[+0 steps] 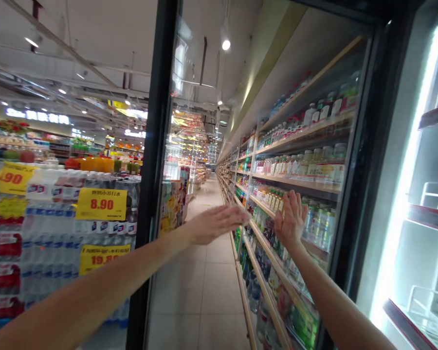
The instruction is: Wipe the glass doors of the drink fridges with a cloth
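A glass cooler door [204, 121] with a black frame [155, 146] stands swung open in front of me. My left hand [215, 222] is stretched out flat against the inside of the glass, fingers pointing right. My right hand [291, 219] is raised with fingers spread, palm on the same glass near its right edge. Neither hand holds anything. Through the glass I see the aisle and long shelves of bottled drinks [299, 160].
The lit cooler interior [419, 204] with wire shelves [416, 311] is at the right. Stacked packs of bottled water [58, 233] with yellow price tags [100, 203] stand at the left. A tiled aisle [204, 272] runs ahead between them.
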